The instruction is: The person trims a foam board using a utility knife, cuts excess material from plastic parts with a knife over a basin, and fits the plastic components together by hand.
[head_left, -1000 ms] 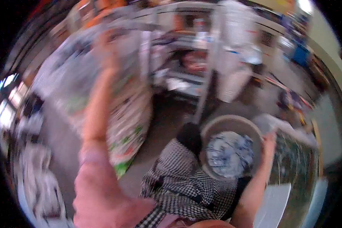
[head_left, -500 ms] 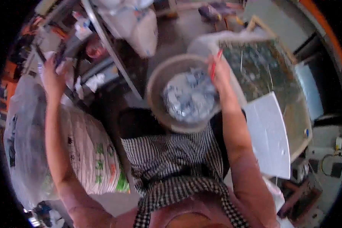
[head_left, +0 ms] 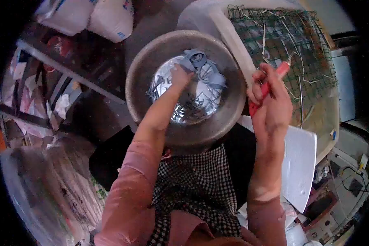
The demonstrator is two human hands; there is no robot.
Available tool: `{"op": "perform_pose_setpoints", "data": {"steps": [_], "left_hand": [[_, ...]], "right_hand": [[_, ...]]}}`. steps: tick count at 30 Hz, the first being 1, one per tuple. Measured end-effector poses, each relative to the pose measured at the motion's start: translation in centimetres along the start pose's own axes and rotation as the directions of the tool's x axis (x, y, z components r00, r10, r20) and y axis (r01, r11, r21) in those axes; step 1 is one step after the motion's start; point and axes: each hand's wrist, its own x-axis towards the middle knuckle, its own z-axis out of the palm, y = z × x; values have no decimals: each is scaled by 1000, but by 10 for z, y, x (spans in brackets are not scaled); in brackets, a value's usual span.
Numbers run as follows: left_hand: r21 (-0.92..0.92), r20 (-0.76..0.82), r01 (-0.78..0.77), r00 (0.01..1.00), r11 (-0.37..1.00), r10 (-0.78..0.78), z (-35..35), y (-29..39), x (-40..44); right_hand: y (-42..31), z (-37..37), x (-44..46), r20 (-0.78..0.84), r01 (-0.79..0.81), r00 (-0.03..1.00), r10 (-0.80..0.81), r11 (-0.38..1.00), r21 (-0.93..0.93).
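Observation:
A large grey-brown basin (head_left: 141, 65) rests at the person's lap, with small shiny metal pieces (head_left: 207, 98) and grey curled strips (head_left: 217, 80) inside. My left hand (head_left: 180, 76) reaches into the basin, its fingers closed at a grey strip; what exactly it grips is too small to make out. To the right of the basin, my right hand (head_left: 272, 96) is raised, its fingers wrapped round a red-handled tool (head_left: 281, 70) with a metal tip pointing up and right.
A pale tub (head_left: 233, 45) with green wire mesh (head_left: 315, 65) stands at the right, a white board (head_left: 299, 164) below it. At the left are a metal rack (head_left: 69, 71) and a large plastic sack (head_left: 49, 184). White sacks (head_left: 110, 20) lie at the top.
My left hand has moved from the rack at the left into the basin. My right hand has come off the basin's rim with the red tool. The view has turned toward the right.

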Motion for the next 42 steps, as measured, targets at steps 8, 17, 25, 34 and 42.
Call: {"op": "perform_pose_setpoints", "data": {"steps": [8,17,25,34,42], "left_hand": [[797,367,-602,546,47,754,30,-12,61],[479,575,-774,633,415,518,-110,-8,18],[-596,508,17,783,803,360,-244,-15,-110],[-933,359,314,804,175,473,-280,-39,-200],[-841,444,535,604,76,663,-285,-39,-234]], "right_hand": [[1,1,9,-51,-49,998,48,999,-22],[4,4,5,89,-45,995,44,999,5],[8,7,1,218,73,974,-54,994,-78],[14,24,-17,316,278,934,-167,895,-349],[25,31,-28,539,200,842,5,926,-321]]}}
